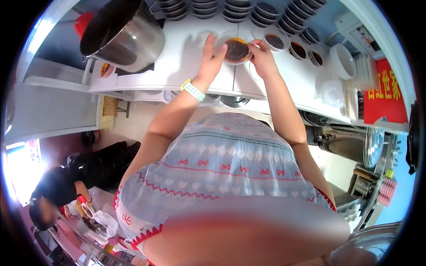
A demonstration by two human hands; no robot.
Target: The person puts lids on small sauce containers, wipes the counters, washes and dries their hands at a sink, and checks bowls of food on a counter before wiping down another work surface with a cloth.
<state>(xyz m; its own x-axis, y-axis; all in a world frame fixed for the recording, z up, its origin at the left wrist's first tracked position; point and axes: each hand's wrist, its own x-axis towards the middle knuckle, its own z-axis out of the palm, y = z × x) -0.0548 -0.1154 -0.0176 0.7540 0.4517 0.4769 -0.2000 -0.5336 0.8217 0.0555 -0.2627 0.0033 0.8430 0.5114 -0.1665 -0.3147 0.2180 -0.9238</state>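
Observation:
Between my hands is a clear round plastic tub (237,49) of dark sauce with orange oil round its edge, on the white counter (177,66). Clear plastic, like a lid, shows over its rim. My left hand (211,61) holds the tub's left side, thumb at the rim and fingers stretched up along it. On the opposite side, my right hand (262,58) pinches the rim with thumb and fingertips. Just right of that hand stands another sauce tub (275,41), followed by a tub of dark red-brown sauce (298,50) and a smaller-looking one (316,58).
A large steel pot (128,40) stands at the left, with a small tub (106,69) by its base. Stacked filled tubs (235,11) line the back. White bowls (342,62) and a red sign (385,93) are at right. Another person (75,177) is at lower left.

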